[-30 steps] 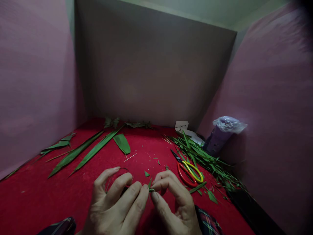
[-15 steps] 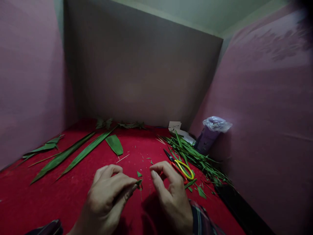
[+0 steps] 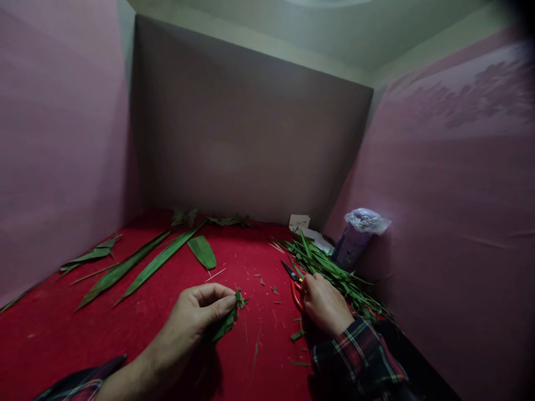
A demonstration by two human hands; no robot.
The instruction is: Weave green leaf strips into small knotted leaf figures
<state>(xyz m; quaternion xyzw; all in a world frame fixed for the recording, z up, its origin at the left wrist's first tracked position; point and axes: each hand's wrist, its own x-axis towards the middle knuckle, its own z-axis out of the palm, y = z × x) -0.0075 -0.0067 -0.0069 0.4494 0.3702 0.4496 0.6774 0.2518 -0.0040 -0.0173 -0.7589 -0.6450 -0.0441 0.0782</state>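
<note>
Between the thumb and fingers of my left hand [image 3: 200, 314] is a small folded piece of green leaf [image 3: 228, 323], its frayed tip poking out past the thumb. The hand covers part of it. Over to the right, my right hand [image 3: 326, 303] is closed on the handles of a pair of scissors [image 3: 297, 295]. The scissors lie on the red cloth with dark blades pointing away and to the left. One red handle loop shows, while the yellow one is mostly hidden under my fingers. Leaf scraps [image 3: 297, 336] lie below the scissors.
Long green leaves [image 3: 154, 264] and a broad leaf piece [image 3: 203, 252] lie on the red cloth [image 3: 146, 340] at left. A heap of cut leaf strips [image 3: 334, 273] runs along the right. Behind it stands a purple container [image 3: 353, 242] topped with clear plastic. Thin sticks [image 3: 216, 274] lie mid-table.
My right hand has moved right and down onto the scissors and closed on their handles. My left hand has turned, showing more of the folded leaf it holds. The camera view has shifted slightly.
</note>
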